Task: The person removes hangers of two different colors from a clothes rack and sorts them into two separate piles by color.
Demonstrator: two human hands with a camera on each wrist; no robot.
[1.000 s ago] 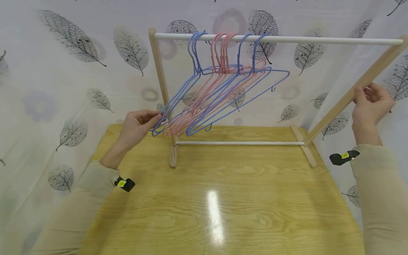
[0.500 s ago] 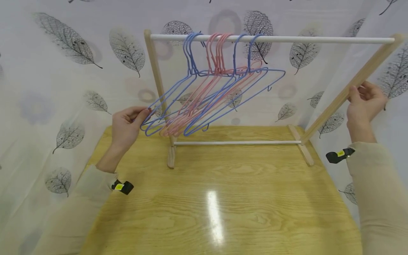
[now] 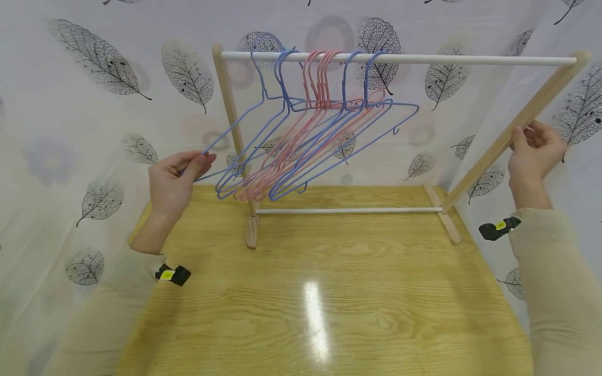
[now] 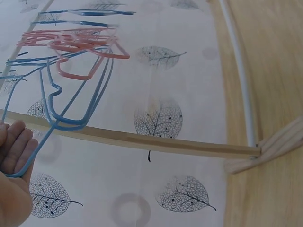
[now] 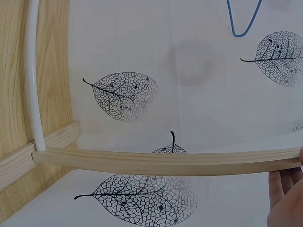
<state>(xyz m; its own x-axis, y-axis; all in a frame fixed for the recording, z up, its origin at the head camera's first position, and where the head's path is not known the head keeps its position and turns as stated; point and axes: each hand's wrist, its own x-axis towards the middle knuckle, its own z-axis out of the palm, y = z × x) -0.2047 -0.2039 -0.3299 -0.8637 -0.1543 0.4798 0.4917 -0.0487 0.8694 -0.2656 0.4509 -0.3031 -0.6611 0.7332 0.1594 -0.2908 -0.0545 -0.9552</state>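
In the head view my left hand (image 3: 171, 183) pinches the lower left corner of the leftmost blue hanger (image 3: 218, 140), whose hook sits on the white rod (image 3: 470, 59). The left wrist view shows the same hanger (image 4: 40, 146) bent around by the fingers. Several pink hangers (image 3: 321, 89) hang bunched in the middle of the rod, with other blue hangers (image 3: 345, 83) on both sides of them. My right hand (image 3: 536, 159) grips the slanted right wooden post (image 3: 539, 102) of the rack, thumb in front; most of its fingers are hidden in the right wrist view.
The rack's left post (image 3: 228, 99) stands behind the held hanger. A white lower bar (image 3: 348, 210) joins the wooden feet (image 3: 442, 214) on the wood-grain table (image 3: 329, 313). A leaf-patterned curtain (image 3: 117, 156) surrounds the back and sides.
My left hand has moved left, drawing one blue hanger away from the other blue ones, and its hook has slid left along the rod. My right hand keeps its grip on the post.
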